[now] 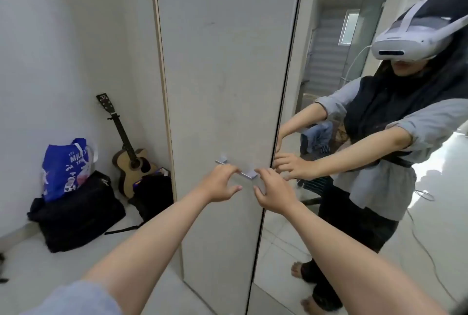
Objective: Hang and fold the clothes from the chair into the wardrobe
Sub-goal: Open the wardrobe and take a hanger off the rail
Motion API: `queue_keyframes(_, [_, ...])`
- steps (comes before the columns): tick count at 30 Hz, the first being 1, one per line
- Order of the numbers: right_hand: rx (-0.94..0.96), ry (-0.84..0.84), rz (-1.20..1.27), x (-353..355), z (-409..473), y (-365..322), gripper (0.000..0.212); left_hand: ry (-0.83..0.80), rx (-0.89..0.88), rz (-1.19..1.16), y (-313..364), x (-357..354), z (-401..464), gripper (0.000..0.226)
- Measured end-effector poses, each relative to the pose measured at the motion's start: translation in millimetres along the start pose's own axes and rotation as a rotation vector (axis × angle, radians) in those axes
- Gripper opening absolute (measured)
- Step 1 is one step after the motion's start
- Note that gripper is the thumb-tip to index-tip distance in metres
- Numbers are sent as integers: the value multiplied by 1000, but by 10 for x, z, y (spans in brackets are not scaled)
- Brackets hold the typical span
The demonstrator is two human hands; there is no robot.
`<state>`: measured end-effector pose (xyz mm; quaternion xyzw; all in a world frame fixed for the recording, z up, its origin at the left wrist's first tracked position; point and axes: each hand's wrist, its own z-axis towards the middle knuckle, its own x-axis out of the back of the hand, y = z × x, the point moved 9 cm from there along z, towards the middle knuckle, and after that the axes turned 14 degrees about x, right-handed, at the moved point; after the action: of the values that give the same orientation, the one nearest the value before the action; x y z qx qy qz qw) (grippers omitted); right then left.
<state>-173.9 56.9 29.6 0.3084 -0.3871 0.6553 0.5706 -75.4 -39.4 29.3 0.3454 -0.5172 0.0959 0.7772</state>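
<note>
Wardrobe door (222, 87) right in the middle, pale grey, tall and shut. Silver bar handle (236, 170) low on it, lying sideways.

Mirror door (291, 251) just to the right, edge to edge with the grey one. Inside the mirror, far back: a chair (316, 180) with blue and striped clothes (317, 137) piled on it. Also in the mirror: a person in a white headset, grey top, arms stretched out.

Off to the left, by the white wall: a guitar (131, 160) leaning in the corner, a blue bag (65, 168) on top of a black bag (78, 216), another black bag (152, 193) near the guitar. Nothing between the hands and the handle.

Left hand (220, 184) right at the handle, fingers bent over the bar, thumb spread out under it. Can't tell if really squeezing yet. Right hand (272, 192) just beside the handle's right end, at the gap where the two doors meet. Fingers curled like a claw, thumb apart, holding nothing.
</note>
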Motion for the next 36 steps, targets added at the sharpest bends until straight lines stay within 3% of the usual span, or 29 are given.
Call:
queue_keyframes(13, [4, 259, 73, -115, -17, 139, 21, 84, 72, -199, -21, -168, 235, 22])
queue_keyframes(18, [-86, 453, 101, 55, -89, 178, 13, 102, 120, -288, -91, -115, 208, 16])
queue_keyframes(22, [18, 498, 123, 122, -113, 14, 11, 80, 138, -341, -209, -77, 73, 15])
queue_keyframes(28, [-8, 538, 403, 84, -245, -137, 40, 63, 165, -344, -312, 14, -131, 18])
queue_keyframes(36, [-7, 527, 529, 98, -246, -539, 47, 152, 147, -385, -495, 210, -577, 18])
